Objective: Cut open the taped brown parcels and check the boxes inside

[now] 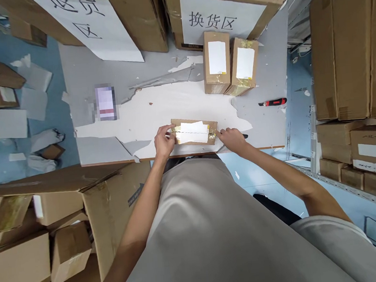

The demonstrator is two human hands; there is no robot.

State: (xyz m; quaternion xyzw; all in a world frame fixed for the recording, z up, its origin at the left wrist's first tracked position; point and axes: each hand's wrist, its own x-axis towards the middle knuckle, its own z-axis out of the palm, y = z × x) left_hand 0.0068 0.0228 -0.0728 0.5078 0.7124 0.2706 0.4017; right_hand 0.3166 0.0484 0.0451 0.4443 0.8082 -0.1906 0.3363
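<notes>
A small cardboard box [179, 147] lies near the table's front edge, with a white label and shiny tape on top. A dark slit runs lengthwise through the label. My left hand [164, 142] grips the box's left end, thumb and fingers curled round its corner. At the opposite end, my right hand [232, 140] is closed, its fingertips against the taped edge. A dark object [245, 136] pokes out beside the right hand; most of it is hidden, so I cannot tell its kind.
Two labelled boxes [218, 82] stand toward the back, before a large open carton [273, 11]. A red and black utility knife [273, 102] lies at the right. A blurred pale item [106, 102] is at the left. A big carton [99, 238] full of boxes stands lower left.
</notes>
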